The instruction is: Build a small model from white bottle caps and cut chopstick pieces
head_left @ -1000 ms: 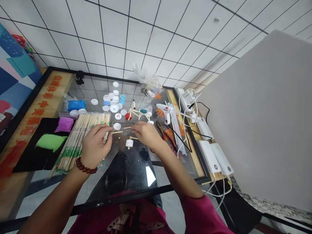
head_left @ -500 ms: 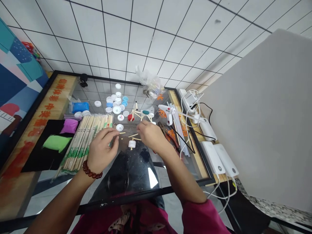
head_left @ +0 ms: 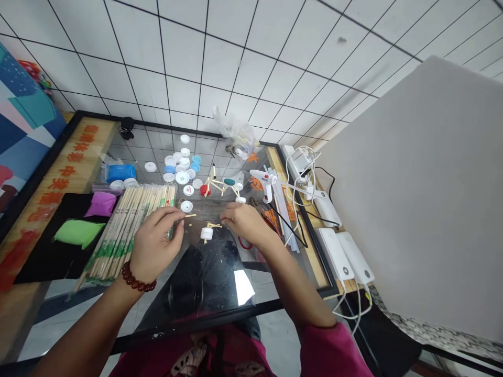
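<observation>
My left hand (head_left: 159, 242), with a beaded bracelet at the wrist, is closed in a pinch on a short wooden stick (head_left: 190, 215) whose end pokes out past the fingertips. My right hand (head_left: 244, 222) is closed too, fingertips down near the glass; whatever they hold is hidden. Between the hands lies a white bottle cap piece (head_left: 206, 233) with a bit of stick poking out below. Short stick pieces (head_left: 214, 225) touch or lie just behind it. Beyond my right hand stands a small stick frame (head_left: 214, 184) with a red cap (head_left: 205, 190) and a dark green oval part (head_left: 229, 181).
Loose white and blue caps (head_left: 182, 177) lie farther back. Bundled chopsticks (head_left: 129, 225), purple clay (head_left: 100, 203) and green clay (head_left: 78, 233) are at left. On the right are a glue gun (head_left: 264, 183), clear glue sticks (head_left: 288, 225), pliers (head_left: 270, 222) and white power blocks (head_left: 334, 251).
The view has shifted slightly. A stick that lay in front of my right fingertips no longer shows there. My left hand keeps its pinch on the short stick.
</observation>
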Demonstrator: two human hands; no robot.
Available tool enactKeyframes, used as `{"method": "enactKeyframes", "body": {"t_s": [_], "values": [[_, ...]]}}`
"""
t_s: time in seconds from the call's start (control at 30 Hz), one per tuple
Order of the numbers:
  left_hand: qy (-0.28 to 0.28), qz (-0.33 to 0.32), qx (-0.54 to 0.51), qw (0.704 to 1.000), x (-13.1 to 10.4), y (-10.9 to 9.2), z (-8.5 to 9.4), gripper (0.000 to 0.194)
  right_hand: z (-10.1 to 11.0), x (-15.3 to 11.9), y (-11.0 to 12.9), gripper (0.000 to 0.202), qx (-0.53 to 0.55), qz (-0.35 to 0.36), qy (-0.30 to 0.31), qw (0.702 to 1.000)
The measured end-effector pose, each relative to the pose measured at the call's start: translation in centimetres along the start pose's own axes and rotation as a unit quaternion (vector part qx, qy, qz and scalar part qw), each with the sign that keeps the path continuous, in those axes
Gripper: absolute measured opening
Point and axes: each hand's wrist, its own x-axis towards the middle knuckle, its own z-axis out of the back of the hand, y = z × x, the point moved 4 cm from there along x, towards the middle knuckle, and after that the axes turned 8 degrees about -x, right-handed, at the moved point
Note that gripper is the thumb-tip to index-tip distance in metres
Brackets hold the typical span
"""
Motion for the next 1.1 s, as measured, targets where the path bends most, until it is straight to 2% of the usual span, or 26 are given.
{"method": "enactKeyframes", "body": {"t_s": [0.17,0.33,0.63,0.83,1.1], "values": [[0.000,-0.003,0.001,1.000,0.0,-0.1,0.0,0.017,-1.4,1.3,0.0,0.015,-0.007,0.015,0.006,1.000],[-0.005,-0.001,0.005,1.000,0.2,-0.2,0.2,0.017,-0.7,1.6,-0.9,0.016,-0.005,-0.024,-0.047,0.999],[0.006,-0.006,0.002,1.000,-0.1,-0.1,0.0,0.018,-1.0,1.6,-0.6,0.015,0.069,0.032,-0.026,0.997],[0.032,-0.011,0.002,0.999,-0.2,0.0,-0.6,0.017,-1.0,2.7,0.2,0.018,0.017,0.050,0.024,0.998],[0.049,0.013,0.009,0.999,-0.2,0.1,-0.8,0.014,-0.4,3.1,0.7,0.021,-0.072,0.044,0.036,0.996]]}}
